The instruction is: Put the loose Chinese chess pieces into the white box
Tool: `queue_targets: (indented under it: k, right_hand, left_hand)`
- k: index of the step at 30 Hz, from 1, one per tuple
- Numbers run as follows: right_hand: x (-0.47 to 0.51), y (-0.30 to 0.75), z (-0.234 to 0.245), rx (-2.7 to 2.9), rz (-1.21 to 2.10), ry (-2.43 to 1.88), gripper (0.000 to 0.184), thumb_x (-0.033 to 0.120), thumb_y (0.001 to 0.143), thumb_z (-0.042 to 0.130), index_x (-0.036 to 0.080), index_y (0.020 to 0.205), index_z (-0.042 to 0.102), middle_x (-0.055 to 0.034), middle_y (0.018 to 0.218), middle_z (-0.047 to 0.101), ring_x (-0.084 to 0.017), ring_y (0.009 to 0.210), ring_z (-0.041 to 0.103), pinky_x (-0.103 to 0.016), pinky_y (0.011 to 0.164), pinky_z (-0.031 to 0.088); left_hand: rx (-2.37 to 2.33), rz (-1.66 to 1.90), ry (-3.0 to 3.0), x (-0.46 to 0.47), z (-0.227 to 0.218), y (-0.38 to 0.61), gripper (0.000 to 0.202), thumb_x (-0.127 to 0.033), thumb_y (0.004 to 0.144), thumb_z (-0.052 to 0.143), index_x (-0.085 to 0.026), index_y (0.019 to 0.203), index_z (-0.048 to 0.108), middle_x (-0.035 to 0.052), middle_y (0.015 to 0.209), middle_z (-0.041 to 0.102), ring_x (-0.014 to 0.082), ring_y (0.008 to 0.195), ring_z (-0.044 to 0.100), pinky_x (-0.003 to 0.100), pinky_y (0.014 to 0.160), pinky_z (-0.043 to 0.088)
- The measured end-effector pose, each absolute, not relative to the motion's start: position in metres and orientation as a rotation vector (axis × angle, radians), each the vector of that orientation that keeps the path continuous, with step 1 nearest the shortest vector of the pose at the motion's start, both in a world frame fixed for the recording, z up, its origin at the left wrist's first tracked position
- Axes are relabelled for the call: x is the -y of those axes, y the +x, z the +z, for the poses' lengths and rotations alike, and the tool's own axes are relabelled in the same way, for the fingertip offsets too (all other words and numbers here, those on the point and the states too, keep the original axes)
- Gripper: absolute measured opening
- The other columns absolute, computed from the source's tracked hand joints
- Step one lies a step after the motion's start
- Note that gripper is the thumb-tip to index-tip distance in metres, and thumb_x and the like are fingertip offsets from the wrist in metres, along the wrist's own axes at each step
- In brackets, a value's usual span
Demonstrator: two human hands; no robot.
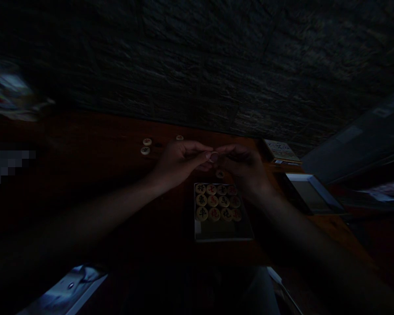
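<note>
You hold a round game piece [213,157], its marking too dim to read. Nearer, twelve pale discs [213,201] lie in three rows of four, red or black characters up, inside a shallow open box [221,228]. Three loose discs [145,150] lie far left.

Dim light throughout. Rough, dark wall [197,65] fills 12 o'clock, reaching across 11 and 1, long uneven ridges on its surface. Reddish-brown wooden table [101,135] at its foot. At 10 o'clock, a see-through container [11,85], coloured print on its side; contents unclear. Grey panel [364,144] slants between 2 and 3, pale patches on it. Pinkish cloth-like item [384,188] just past 3, blurred. White cord [290,297] at 5. Bluish glossy print [68,288], pale-edged, between 7 and 8.
</note>
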State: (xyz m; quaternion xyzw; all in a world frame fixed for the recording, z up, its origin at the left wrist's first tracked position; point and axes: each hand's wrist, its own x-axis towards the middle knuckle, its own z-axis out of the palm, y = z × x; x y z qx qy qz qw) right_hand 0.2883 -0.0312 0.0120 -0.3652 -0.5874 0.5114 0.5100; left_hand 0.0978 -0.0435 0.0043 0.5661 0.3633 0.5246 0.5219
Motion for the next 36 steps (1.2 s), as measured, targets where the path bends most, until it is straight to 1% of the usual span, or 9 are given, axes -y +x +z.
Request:
queue_targets:
  k: [3, 10, 16, 19, 22, 26, 29, 32, 36]
  right_hand:
    - [0.0311, 0.2876, 0.0126, 1.381, 1.291, -0.843, 0.023, 0.039, 0.074, 0.096, 0.022, 0.085, 0.084, -0.0014, 0.080, 0.080, -0.013, 0.066, 0.071, -0.025, 0.061, 0.057]
    - [0.0327, 0.2859, 0.0163, 1.358, 1.285, -0.866, 0.028, 0.042, 0.071, 0.098, 0.021, 0.082, 0.083, -0.0021, 0.078, 0.080, -0.015, 0.067, 0.073, -0.027, 0.066, 0.061]
    - [0.0322, 0.2869, 0.0133, 1.420, 1.147, -0.948, 0.035, 0.044, 0.063, 0.102, 0.021, 0.076, 0.079, -0.0015, 0.071, 0.077, -0.015, 0.060, 0.067, -0.028, 0.056, 0.055]
    - [0.0324, 0.2867, 0.0137, 1.412, 1.206, -0.941, 0.035, 0.046, 0.066, 0.100, 0.020, 0.077, 0.079, -0.0018, 0.070, 0.077, -0.014, 0.058, 0.066, -0.026, 0.054, 0.052]
    - [0.0332, 0.2862, 0.0153, 1.383, 1.261, -0.906, 0.032, 0.046, 0.070, 0.098, 0.020, 0.081, 0.082, -0.0028, 0.074, 0.079, -0.015, 0.064, 0.070, -0.027, 0.060, 0.056]
    - [0.0334, 0.2863, 0.0148, 1.362, 1.262, -0.894, 0.035, 0.041, 0.066, 0.100, 0.021, 0.090, 0.084, -0.0023, 0.082, 0.081, -0.016, 0.071, 0.071, -0.031, 0.072, 0.059]
    - [0.0332, 0.2869, 0.0131, 1.374, 1.263, -0.878, 0.035, 0.038, 0.065, 0.101, 0.022, 0.092, 0.084, -0.0023, 0.088, 0.081, -0.018, 0.078, 0.073, -0.035, 0.079, 0.061]
    - [0.0331, 0.2878, 0.0118, 1.406, 1.236, -0.880, 0.034, 0.037, 0.066, 0.100, 0.025, 0.093, 0.084, -0.0013, 0.086, 0.081, -0.019, 0.076, 0.072, -0.036, 0.078, 0.061]
    - [0.0325, 0.2887, 0.0113, 1.420, 1.201, -0.884, 0.035, 0.037, 0.063, 0.102, 0.024, 0.090, 0.083, -0.0013, 0.086, 0.080, -0.018, 0.074, 0.070, -0.033, 0.071, 0.059]
  left_hand:
    - [-0.834, 1.238, 1.358, 0.0443, 0.0065, 0.0977, 0.025, -0.035, 0.089, 0.082, -0.016, 0.105, 0.081, 0.0087, 0.101, 0.085, 0.0218, 0.088, 0.083, 0.035, 0.084, 0.069]
    - [-0.798, 1.208, 1.421, 0.0428, 0.0052, 0.0974, 0.028, -0.036, 0.088, 0.083, -0.018, 0.110, 0.082, 0.0094, 0.108, 0.085, 0.0233, 0.095, 0.082, 0.037, 0.090, 0.067]
    - [-0.866, 1.236, 1.572, 0.0469, 0.0055, 0.0998, 0.026, -0.029, 0.080, 0.089, -0.018, 0.103, 0.083, 0.0091, 0.104, 0.085, 0.0242, 0.097, 0.082, 0.035, 0.090, 0.065]
    - [-0.873, 1.244, 1.549, 0.0469, 0.0054, 0.0997, 0.026, -0.030, 0.081, 0.089, -0.018, 0.103, 0.083, 0.0090, 0.103, 0.085, 0.0231, 0.094, 0.082, 0.034, 0.088, 0.065]
    - [-0.859, 1.246, 1.464, 0.0452, 0.0045, 0.0987, 0.030, -0.035, 0.084, 0.087, -0.018, 0.108, 0.083, 0.0094, 0.105, 0.085, 0.0228, 0.091, 0.082, 0.035, 0.086, 0.067]
    - [-0.821, 1.260, 1.323, 0.0436, 0.0052, 0.0971, 0.032, -0.036, 0.085, 0.088, -0.018, 0.111, 0.084, 0.0097, 0.108, 0.085, 0.0223, 0.091, 0.083, 0.037, 0.088, 0.068]
    - [-0.806, 1.264, 1.285, 0.0436, 0.0058, 0.0961, 0.031, -0.036, 0.086, 0.088, -0.018, 0.111, 0.085, 0.0096, 0.111, 0.085, 0.0228, 0.095, 0.082, 0.038, 0.089, 0.069]
    - [-0.795, 1.262, 1.283, 0.0437, 0.0050, 0.0960, 0.030, -0.037, 0.086, 0.087, -0.020, 0.111, 0.085, 0.0091, 0.115, 0.084, 0.0238, 0.098, 0.082, 0.039, 0.091, 0.069]
    - [-0.785, 1.267, 1.279, 0.0445, 0.0038, 0.0976, 0.024, -0.031, 0.086, 0.087, -0.020, 0.107, 0.085, 0.0075, 0.109, 0.085, 0.0227, 0.096, 0.082, 0.038, 0.089, 0.069]
